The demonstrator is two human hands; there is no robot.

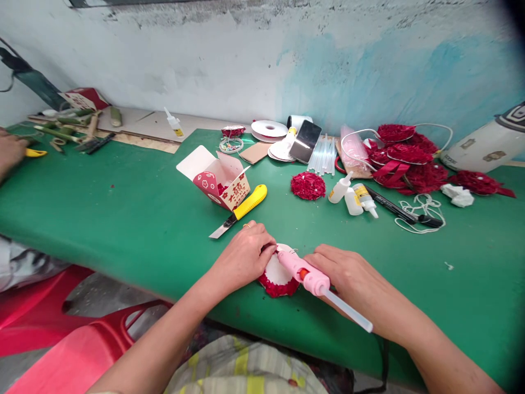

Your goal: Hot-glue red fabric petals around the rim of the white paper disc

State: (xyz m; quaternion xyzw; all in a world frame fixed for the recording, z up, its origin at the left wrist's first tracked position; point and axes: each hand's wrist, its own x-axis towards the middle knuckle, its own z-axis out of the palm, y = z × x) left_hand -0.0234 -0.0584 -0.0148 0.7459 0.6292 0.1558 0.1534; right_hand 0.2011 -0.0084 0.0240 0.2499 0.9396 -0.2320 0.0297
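Note:
My right hand (346,273) grips a pink glue gun (305,273) with a clear glue stick sticking out of its back. The gun's tip points at a white disc edged with red petals (279,279) lying near the front edge of the green table (123,213). My left hand (246,254) is closed, its fingers pinched on the disc's left rim right beside the gun's tip. A ring shows on one finger.
A yellow utility knife (241,210) and an open red-and-white paper box (217,180) lie just beyond my hands. Farther right are a finished red flower disc (307,185), glue bottles (353,197), clear glue sticks (324,153), a phone (305,141) and red flower pieces (410,158). Another person's hand (12,150) is at far left.

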